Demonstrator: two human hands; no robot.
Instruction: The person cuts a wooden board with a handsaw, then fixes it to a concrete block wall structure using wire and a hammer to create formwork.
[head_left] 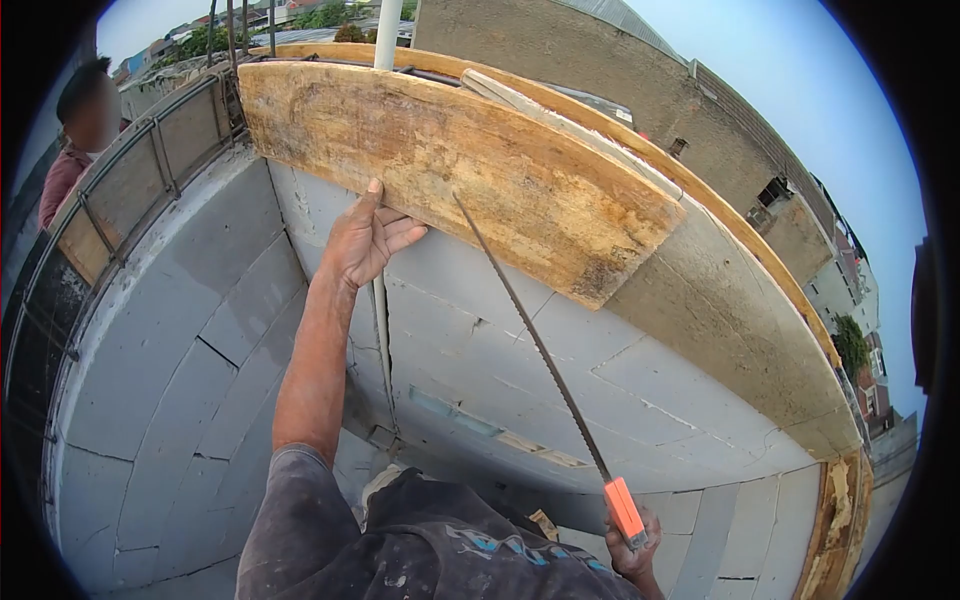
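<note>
A weathered wooden board point(450, 165) lies along the top of the grey block wall. My left hand point(368, 240) is at its lower edge, thumb up against the board's face and fingers reaching to the right along the edge. In my right hand point(640, 550) is a handsaw point(545, 350) with an orange handle and a long, narrow toothed blade. The blade slants up to the left, and its tip overlaps the lower part of the board. My right fingers are wrapped round the handle, partly hidden behind it.
A block wall point(190, 350) topped with steel bars point(160, 150) curves away on the left, with a person point(85, 130) behind it. A pale pipe point(388, 35) stands behind the board. More formwork planks point(840, 510) line the right side.
</note>
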